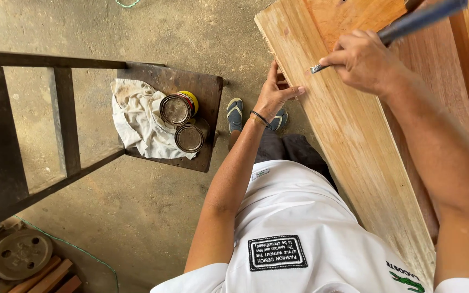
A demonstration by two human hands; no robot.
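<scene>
A long wooden panel (348, 125) with a pale frame and a reddish inner board lies slanted on the right. My left hand (275, 95) grips the panel's near edge, fingers curled over it, a dark band on the wrist. My right hand (362, 59) is closed around a tool with a dark blue handle (422, 19). The tool's metal tip (317, 68) touches the pale wood just right of my left fingers.
A dark wooden stool (204, 97) on the left carries a dirty white rag (137, 116) and two round tins (183, 122). A dark wooden frame (63, 125) stands at far left. The floor is concrete; my feet in sandals (234, 114) stand below the panel. A metal disc (20, 254) lies bottom left.
</scene>
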